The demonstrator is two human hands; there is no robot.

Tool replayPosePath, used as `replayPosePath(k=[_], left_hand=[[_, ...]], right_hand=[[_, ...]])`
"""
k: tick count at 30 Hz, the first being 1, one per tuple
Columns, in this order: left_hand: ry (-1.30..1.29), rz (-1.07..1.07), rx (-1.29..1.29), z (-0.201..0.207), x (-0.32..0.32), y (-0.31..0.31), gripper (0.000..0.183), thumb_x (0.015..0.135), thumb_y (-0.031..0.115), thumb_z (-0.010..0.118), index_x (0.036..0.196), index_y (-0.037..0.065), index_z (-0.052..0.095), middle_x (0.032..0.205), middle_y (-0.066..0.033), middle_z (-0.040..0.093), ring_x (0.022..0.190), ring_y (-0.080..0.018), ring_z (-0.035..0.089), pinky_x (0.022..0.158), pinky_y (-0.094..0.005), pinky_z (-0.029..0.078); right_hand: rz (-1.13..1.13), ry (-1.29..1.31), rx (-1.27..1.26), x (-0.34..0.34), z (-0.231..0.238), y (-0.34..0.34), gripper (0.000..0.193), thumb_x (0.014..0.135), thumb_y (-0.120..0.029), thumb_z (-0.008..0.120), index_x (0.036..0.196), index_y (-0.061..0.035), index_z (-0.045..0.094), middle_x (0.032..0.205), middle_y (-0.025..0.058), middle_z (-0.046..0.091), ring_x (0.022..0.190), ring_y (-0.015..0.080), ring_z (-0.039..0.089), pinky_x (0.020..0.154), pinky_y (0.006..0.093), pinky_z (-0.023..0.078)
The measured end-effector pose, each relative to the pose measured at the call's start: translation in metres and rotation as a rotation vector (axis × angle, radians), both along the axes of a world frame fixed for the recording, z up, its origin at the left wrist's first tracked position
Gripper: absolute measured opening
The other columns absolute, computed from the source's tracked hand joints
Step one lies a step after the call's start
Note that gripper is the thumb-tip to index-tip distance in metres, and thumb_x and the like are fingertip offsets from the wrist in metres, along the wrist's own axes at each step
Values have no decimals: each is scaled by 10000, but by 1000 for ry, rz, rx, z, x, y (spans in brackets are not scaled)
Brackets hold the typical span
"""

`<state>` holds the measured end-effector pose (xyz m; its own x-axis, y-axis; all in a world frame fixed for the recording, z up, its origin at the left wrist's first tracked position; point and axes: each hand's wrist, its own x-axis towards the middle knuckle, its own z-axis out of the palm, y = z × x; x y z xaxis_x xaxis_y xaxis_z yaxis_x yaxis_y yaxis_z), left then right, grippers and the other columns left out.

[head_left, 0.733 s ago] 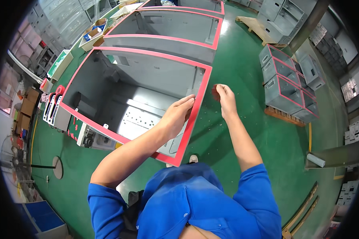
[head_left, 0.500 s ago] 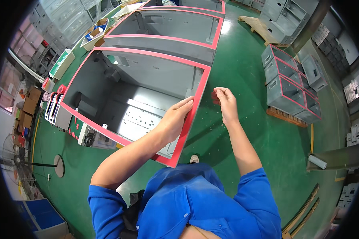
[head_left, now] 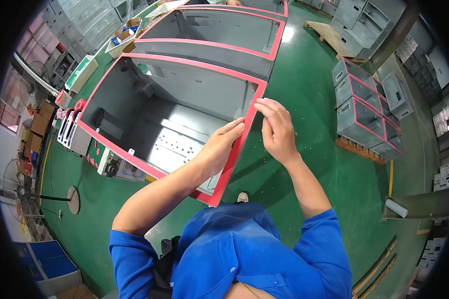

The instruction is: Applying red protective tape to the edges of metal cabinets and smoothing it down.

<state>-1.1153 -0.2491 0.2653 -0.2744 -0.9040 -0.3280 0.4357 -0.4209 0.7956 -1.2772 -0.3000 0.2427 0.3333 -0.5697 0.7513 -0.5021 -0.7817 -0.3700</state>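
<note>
A grey metal cabinet shell (head_left: 179,79) lies with its open side up in front of me, its rim covered by a pink-red strip (head_left: 252,109). My left hand (head_left: 223,144) lies along the right part of this rim, fingers stretched out and resting on the strip. Just outside the same rim is my right hand (head_left: 279,130), its fingers extended with the tips at the edge and the thumb apart. I see nothing held in either hand. Inside the shell, the bright floor panel (head_left: 172,149) has many small holes.
Another pink-rimmed cabinet shell (head_left: 234,30) stands beyond, with a further one behind it, where another person's hand (head_left: 233,2) shows. Grey cabinets (head_left: 359,114) sit on a wooden pallet (head_left: 359,150) at right. Tape dispensers (head_left: 71,124) and a fan base (head_left: 73,200) are at left.
My right hand has come up and left to the rim, its fingers straightening from a pinch with something reddish at the tips. My left hand stays on the rim. Another person's hand appears at the far shell.
</note>
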Motion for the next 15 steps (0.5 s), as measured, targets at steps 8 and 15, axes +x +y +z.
replayPosePath(k=[8, 15], left_hand=[[-51, -35, -111, -2, 1, 2, 509, 900, 245, 426, 1312, -14, 278, 1338, -142, 321, 1239, -178, 298, 1002, -279, 254], [-549, 36, -438, 18, 35, 28, 469, 924, 226, 373, 1306, -27, 276, 1304, -113, 388, 1215, -193, 346, 1001, -306, 262]], right_hand=[[14, 283, -201, 7, -13, 9, 369, 695, 17, 503, 1058, -5, 561, 1114, 107, 546, 1076, 245, 493, 900, 377, 376], [118, 264, -185, 19, 7, 40, 304, 722, -39, 515, 1020, -10, 570, 1081, 117, 559, 1065, 250, 502, 898, 385, 387]])
